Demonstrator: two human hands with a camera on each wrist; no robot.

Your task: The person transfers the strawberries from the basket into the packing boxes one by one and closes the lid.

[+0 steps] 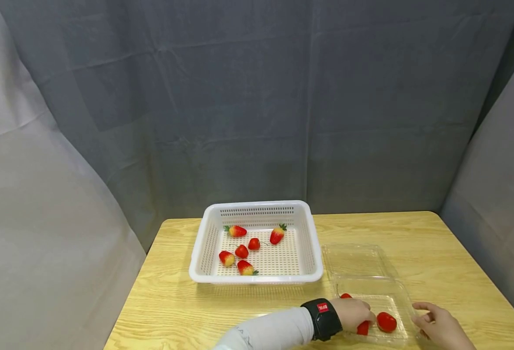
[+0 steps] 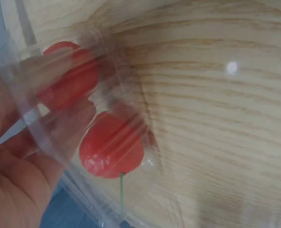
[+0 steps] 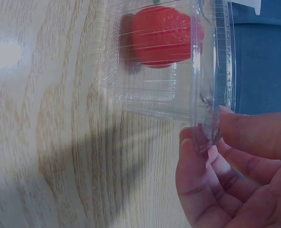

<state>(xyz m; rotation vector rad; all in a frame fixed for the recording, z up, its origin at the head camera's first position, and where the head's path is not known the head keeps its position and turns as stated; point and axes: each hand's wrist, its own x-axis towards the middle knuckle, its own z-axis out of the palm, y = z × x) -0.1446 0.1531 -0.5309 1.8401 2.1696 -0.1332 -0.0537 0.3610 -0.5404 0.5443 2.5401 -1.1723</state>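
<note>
Grey cloth (image 1: 239, 107) backs the wood-grained table (image 1: 436, 253) beneath the clear container (image 1: 384, 294).

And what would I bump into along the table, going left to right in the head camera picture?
White basket → left hand → rightmost red fruit → right hand.

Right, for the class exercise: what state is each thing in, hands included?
White basket: upright, open-topped
Four strawberries: lying loose in the basket
Two smaller red fruits: also loose in the basket
Clear container: open, at least three red fruits inside
Lid: folded back
Left hand: in the container, pinching a red fruit
Right hand: pinching the container's edge
</note>
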